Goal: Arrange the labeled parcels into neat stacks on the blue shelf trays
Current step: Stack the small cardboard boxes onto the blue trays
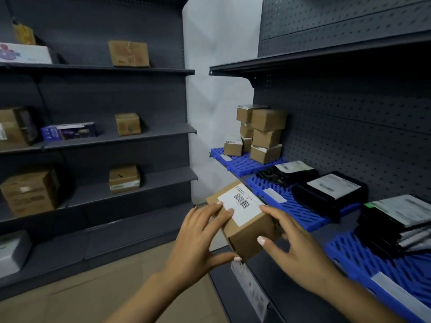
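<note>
A small brown cardboard parcel is held in the air between both hands, just off the front edge of the dark metal shelf on the right. It is a plain, matte, box-shaped carton with crisp edges, and a white rectangular label with black barcodes covers much of its top face. The left hand grips its left side, fingers lying across the top onto the label and thumb hooked under the near bottom corner. The right hand holds the right side, fingers spread along it, thumb pressed to the near face. On the shelf lie ridged blue plastic trays with slotted, grid-like surfaces. The farthest one carries stacked cardboard boxes, some slightly askew; nearer ones carry flat, glossy black packets with white labels, piled loosely.
</note>
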`<state>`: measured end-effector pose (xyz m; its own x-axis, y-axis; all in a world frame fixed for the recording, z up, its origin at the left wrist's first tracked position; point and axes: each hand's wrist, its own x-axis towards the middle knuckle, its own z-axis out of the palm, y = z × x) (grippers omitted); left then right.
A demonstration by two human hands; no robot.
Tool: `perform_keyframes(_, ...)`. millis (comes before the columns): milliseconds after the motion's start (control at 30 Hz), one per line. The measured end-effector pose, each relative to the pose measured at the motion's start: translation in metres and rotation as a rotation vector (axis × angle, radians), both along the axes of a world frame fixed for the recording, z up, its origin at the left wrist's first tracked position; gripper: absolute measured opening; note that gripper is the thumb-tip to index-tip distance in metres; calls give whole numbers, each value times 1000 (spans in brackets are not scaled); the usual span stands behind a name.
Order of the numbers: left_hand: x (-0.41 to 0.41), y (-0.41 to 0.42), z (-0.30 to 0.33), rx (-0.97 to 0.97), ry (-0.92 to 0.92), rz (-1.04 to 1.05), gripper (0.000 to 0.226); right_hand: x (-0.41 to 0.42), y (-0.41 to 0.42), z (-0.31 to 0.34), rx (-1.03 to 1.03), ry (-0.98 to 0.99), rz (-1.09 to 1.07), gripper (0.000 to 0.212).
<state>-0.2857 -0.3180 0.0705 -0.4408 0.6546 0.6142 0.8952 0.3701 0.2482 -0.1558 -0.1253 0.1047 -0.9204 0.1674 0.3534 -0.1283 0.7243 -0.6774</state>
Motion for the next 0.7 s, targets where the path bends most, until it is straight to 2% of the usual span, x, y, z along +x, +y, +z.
perform_keyframes(133,-61,28,1,35,-28,-74,86,-56,19,2,0,9,-45,49)
perform_keyframes(500,-194,122,-3,-18,-70,-162,87,-186,106,0,-5,14,-104,47)
perform_keyframes(700,-258,167,-4,-3,-69,-217,88,-244,146,0,72,23,-175,48)
